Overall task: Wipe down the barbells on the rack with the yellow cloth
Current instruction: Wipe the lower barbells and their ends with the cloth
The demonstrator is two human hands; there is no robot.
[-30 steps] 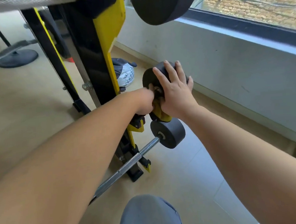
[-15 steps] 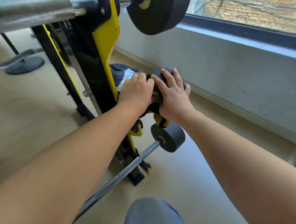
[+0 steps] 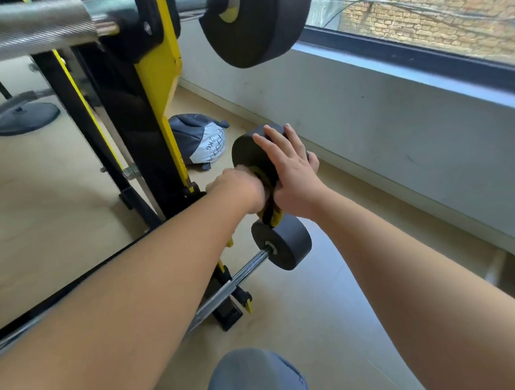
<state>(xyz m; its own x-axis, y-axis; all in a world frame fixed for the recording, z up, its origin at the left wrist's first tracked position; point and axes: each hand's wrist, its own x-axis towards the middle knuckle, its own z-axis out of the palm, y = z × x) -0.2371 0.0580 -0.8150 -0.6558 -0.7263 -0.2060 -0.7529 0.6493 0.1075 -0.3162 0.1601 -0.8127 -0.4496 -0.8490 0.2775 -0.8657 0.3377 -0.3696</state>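
Left hand point(image 3: 240, 187) dropped back beside yellow cloth point(image 3: 271, 215), right hand point(image 3: 291, 174) still on weight point(image 3: 247, 153)

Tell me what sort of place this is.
Most likely a gym or weights room: barbells with black end weights sit on a black-and-yellow rack, and a small weighted bag marked 2KG lies on the floor by the wall.

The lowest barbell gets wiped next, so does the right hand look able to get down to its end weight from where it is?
Probably yes. The right hand lies flat on the middle weight, and the lowest weight sits right beneath it with nothing between but the hanging yellow cloth.
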